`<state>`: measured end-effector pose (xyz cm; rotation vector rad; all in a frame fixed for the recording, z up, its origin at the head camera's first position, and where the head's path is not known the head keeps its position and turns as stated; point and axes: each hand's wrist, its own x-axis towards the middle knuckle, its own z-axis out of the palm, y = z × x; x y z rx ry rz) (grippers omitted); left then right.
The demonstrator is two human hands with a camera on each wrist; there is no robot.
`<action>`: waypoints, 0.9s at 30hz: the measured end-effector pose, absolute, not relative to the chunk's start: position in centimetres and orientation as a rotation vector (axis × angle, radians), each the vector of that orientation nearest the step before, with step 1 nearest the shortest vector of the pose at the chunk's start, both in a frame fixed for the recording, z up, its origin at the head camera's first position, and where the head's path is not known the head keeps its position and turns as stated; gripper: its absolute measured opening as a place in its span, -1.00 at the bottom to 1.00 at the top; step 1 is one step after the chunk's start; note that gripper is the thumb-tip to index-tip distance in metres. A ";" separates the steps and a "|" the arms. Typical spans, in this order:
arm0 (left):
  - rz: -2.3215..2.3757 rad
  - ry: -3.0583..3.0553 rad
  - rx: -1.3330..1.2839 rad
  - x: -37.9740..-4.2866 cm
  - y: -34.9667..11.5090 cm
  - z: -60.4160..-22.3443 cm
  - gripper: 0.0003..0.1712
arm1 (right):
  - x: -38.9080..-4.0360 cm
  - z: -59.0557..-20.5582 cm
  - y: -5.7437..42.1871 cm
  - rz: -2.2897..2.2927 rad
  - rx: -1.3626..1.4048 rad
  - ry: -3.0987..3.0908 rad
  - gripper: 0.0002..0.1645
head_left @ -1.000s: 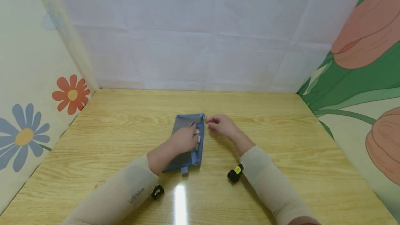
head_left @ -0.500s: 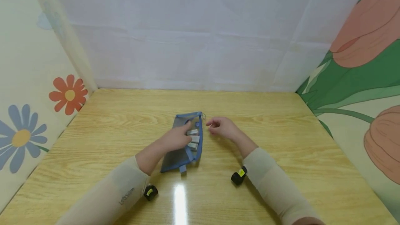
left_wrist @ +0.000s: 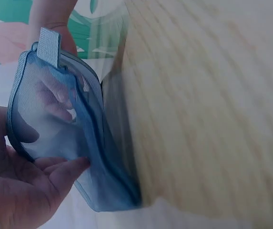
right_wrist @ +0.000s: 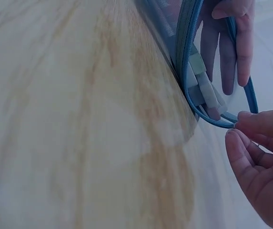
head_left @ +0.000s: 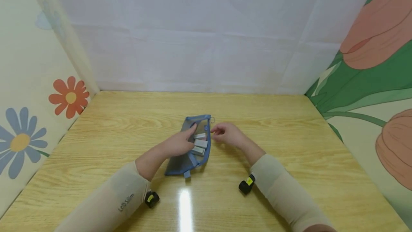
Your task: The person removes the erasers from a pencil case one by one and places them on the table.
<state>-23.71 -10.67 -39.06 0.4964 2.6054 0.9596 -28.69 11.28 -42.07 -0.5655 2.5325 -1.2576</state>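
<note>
A blue-trimmed mesh zip pouch (head_left: 178, 162) is tilted up off the table, its zipped side gaping toward the right. Inside show several small pale rectangular blocks (head_left: 201, 143). My left hand (head_left: 178, 144) holds the pouch by one side of its mouth, thumb on one face and fingers on the other, as the right wrist view shows through the opening. At the opposite rim, my right hand (right_wrist: 265, 167) pinches the blue zipper edge (right_wrist: 207, 118) between thumb and forefinger. A small metal ring (head_left: 212, 120) hangs at the far corner, just above the right fingertips.
The wood-grain table (head_left: 289, 146) runs back to a white cloth backdrop (head_left: 206, 35). Flower-printed panels (head_left: 22, 63) stand at both sides. A black wrist camera (head_left: 152, 199) sits under the left sleeve, another camera (head_left: 246, 184) under the right.
My right hand has let go near the ring corner and moved slightly down to the pouch's rim. My left hand has drawn left, and the mouth gapes wider, showing the blocks.
</note>
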 end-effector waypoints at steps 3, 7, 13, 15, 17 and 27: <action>0.982 2.587 0.506 -23.9 -10.9 -39.6 -0.08 | -28.5 -42.0 11.2 -1.270 -0.558 2.539 -0.74; 0.991 2.556 0.479 -24.1 -11.0 -40.1 -0.07 | -28.3 -41.8 11.0 -1.277 -0.551 2.551 -0.75; 1.041 2.506 0.475 -24.3 -11.2 -40.5 -0.09 | -28.3 -41.6 10.7 -1.313 -0.527 2.539 -0.74; 1.049 2.499 0.479 -24.3 -11.2 -40.5 -0.10 | -28.3 -41.5 10.6 -1.324 -0.526 2.534 -0.74; 1.051 2.498 0.479 -24.2 -11.2 -40.5 -0.12 | -28.4 -41.6 10.5 -1.329 -0.530 2.536 -0.73; 1.061 2.480 0.475 -23.8 -11.0 -39.9 -0.14 | -28.8 -42.1 9.9 -1.299 -0.565 2.544 -0.74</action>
